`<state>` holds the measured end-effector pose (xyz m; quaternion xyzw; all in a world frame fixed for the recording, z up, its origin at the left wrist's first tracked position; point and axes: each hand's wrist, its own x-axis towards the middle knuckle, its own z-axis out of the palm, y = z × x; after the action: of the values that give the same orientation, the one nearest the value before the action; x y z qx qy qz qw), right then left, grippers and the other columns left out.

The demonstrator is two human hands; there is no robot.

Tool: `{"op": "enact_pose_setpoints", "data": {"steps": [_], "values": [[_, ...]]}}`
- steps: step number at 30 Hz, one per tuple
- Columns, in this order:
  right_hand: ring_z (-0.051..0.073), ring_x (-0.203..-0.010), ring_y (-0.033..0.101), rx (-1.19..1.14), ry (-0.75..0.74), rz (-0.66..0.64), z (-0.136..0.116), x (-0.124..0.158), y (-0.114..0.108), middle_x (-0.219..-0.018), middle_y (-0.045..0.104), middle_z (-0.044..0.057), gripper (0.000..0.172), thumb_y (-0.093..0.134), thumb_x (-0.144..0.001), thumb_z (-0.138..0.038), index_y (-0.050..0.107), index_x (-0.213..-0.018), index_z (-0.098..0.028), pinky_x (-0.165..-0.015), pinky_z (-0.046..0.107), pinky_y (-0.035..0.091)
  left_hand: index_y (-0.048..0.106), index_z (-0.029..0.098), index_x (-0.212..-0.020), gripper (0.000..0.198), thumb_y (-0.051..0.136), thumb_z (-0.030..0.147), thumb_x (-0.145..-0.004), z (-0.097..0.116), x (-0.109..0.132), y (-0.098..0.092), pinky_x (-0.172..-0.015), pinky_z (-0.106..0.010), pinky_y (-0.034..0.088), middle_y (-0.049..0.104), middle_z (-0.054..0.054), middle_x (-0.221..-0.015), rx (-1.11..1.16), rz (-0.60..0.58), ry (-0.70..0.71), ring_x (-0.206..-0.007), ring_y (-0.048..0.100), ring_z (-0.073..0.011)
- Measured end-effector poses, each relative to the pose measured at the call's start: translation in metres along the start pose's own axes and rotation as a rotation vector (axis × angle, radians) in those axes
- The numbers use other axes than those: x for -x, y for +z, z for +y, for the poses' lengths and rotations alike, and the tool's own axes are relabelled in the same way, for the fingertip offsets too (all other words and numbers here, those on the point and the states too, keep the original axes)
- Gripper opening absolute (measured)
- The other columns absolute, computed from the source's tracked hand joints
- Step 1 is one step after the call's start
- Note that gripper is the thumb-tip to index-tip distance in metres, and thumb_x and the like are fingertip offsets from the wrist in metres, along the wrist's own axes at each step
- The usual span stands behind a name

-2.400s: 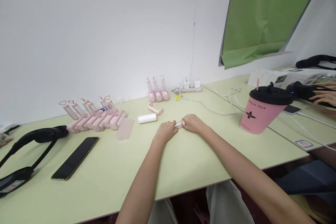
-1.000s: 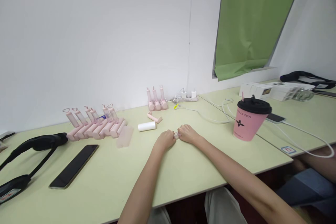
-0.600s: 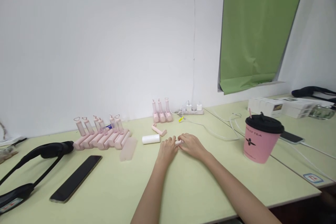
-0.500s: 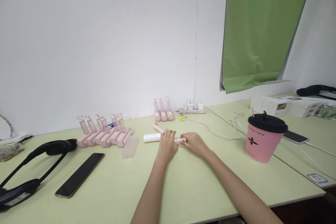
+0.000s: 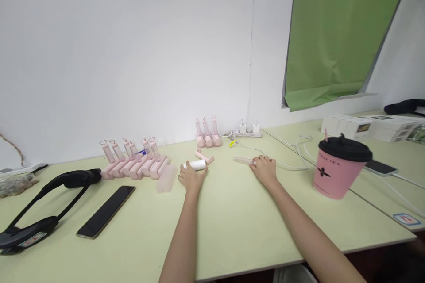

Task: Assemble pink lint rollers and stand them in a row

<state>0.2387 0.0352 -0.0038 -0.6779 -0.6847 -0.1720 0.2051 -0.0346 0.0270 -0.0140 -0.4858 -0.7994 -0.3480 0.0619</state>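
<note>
**Technician:** State the position of the white roll (image 5: 198, 164).

**Inspector:** It lies on its side on the table (image 5: 232, 216), well to the left of the pink cup (image 5: 338, 169).

**Technician:** Left hand (image 5: 191, 177)?

**Inspector:** Palm down, thumb spread, fingers lightly bent. The fingertips touch the near side of the roll and do not close round it.

**Technician:** Right hand (image 5: 264, 169)?

**Inspector:** Between the roll and the cup. The fingers are bent, with their tips on the right end of a slim pink tube (image 5: 243, 159) that lies flat on the table. The thumb is hidden, so a pinch cannot be confirmed.

**Technician:** Other items, from the cup leftward?

**Inspector:** A power strip (image 5: 246, 134) at the wall, then three upright pink holders (image 5: 208, 134). An L-shaped pink piece (image 5: 204, 156) sits just behind the roll. Farther left are a frosted cover (image 5: 167, 178), a row of pink holders (image 5: 134, 163), a phone (image 5: 106, 205) and, farthest from the cup, a black headset (image 5: 46, 203).
</note>
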Motion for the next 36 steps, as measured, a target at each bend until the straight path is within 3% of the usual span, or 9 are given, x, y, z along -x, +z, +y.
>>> {"op": "enact_pose_setpoints", "data": {"steps": [4, 8, 12, 16, 18, 21, 24, 29, 36], "values": [[0.025, -0.096, 0.045, -0.02, 0.011, 0.078, -0.005, 0.002, -0.002, -0.103, 0.056, 0.011, 0.026, 0.047, -0.078, -0.03, 0.058, -0.098, -0.018, -0.085, 0.043, 0.024, 0.035, 0.019, -0.121, 0.077, 0.055, 0.062, -0.061, 0.003, 0.002, -0.002, -0.089, -0.045, 0.031, 0.037, -0.018, -0.123, 0.0, -0.003, 0.011, -0.108, 0.045, -0.0317], [0.025, -0.103, 0.043, -0.179, -0.076, 0.146, -0.024, 0.005, -0.013, -0.112, 0.052, 0.009, 0.029, 0.046, -0.079, -0.027, 0.052, -0.107, -0.021, -0.092, 0.045, 0.021, 0.042, 0.022, -0.112, 0.05, 0.06, 0.04, -0.068, -0.001, -0.001, -0.01, -0.083, -0.039, 0.037, 0.041, -0.012, -0.111, 0.055, -0.07, 0.047, -0.1, 0.049, -0.0257], [0.021, -0.108, 0.043, -0.521, -0.187, -0.018, -0.046, 0.009, -0.012, -0.117, 0.049, 0.007, 0.032, 0.042, -0.082, -0.028, 0.047, -0.113, -0.022, -0.092, 0.038, 0.029, 0.045, 0.021, -0.105, 0.042, 0.063, 0.028, -0.068, 0.001, -0.001, -0.009, -0.08, -0.031, 0.04, 0.042, -0.006, -0.104, 0.178, -0.18, 0.253, -0.094, 0.051, -0.0189], [0.018, -0.106, 0.047, -0.914, -0.133, -0.27, -0.061, 0.013, 0.003, -0.121, 0.046, 0.009, 0.049, 0.047, -0.079, -0.039, 0.037, -0.123, -0.02, -0.092, 0.034, 0.035, 0.047, 0.024, -0.105, 0.041, 0.064, 0.026, -0.068, 0.014, 0.009, -0.005, -0.079, -0.028, 0.043, 0.044, -0.002, -0.101, 0.265, -0.306, 0.517, -0.092, 0.052, -0.0153], [0.019, -0.109, 0.046, -1.045, -0.068, -0.316, -0.066, 0.013, 0.007, -0.125, 0.042, 0.011, 0.057, 0.049, -0.077, -0.045, 0.034, -0.125, -0.019, -0.094, 0.036, 0.035, 0.044, 0.024, -0.11, 0.044, 0.063, 0.024, -0.069, 0.024, 0.016, -0.006, -0.081, -0.028, 0.043, 0.046, -0.003, -0.104, 0.312, -0.266, 0.612, -0.097, 0.052, -0.0163], [0.019, -0.115, 0.042, -1.245, 0.029, -0.35, -0.07, 0.012, 0.004, -0.132, 0.036, 0.012, 0.066, 0.049, -0.075, -0.051, 0.028, -0.129, -0.02, -0.097, 0.036, 0.033, 0.033, 0.023, -0.121, 0.052, 0.057, 0.021, -0.076, 0.039, 0.027, -0.011, -0.09, -0.034, 0.04, 0.048, -0.008, -0.112, 0.42, -0.096, 0.718, -0.108, 0.047, -0.0191], [0.018, -0.116, 0.042, -1.419, 0.083, -0.392, -0.071, 0.011, -0.003, -0.131, 0.039, 0.009, 0.066, 0.048, -0.075, -0.054, 0.026, -0.13, -0.024, -0.096, 0.036, 0.034, 0.021, 0.021, -0.129, 0.052, 0.045, 0.02, -0.083, 0.054, 0.04, -0.015, -0.096, -0.042, 0.035, 0.044, -0.013, -0.122, 0.49, 0.025, 0.85, -0.118, 0.039, -0.0213], [0.019, -0.119, 0.039, -1.609, 0.083, -0.414, -0.063, 0.008, -0.008, -0.133, 0.038, 0.005, 0.05, 0.035, -0.082, -0.054, 0.031, -0.126, -0.031, -0.085, 0.036, 0.043, 0.011, 0.021, -0.133, 0.056, 0.036, 0.015, -0.084, 0.064, 0.054, -0.023, -0.104, -0.044, 0.028, 0.032, -0.011, -0.136, 0.515, -0.028, 1.018, -0.128, 0.024, -0.0182], [0.018, -0.112, 0.046, -1.615, 0.169, -0.396, -0.054, 0.003, -0.013, -0.122, 0.048, 0.005, 0.048, 0.046, -0.077, -0.049, 0.035, -0.121, -0.031, -0.083, 0.032, 0.044, 0.016, 0.019, -0.132, 0.051, 0.025, 0.009, -0.083, 0.057, 0.055, -0.026, -0.103, -0.038, 0.031, 0.038, -0.009, -0.132, 0.565, -0.136, 0.996, -0.125, 0.03, -0.0145]]}}
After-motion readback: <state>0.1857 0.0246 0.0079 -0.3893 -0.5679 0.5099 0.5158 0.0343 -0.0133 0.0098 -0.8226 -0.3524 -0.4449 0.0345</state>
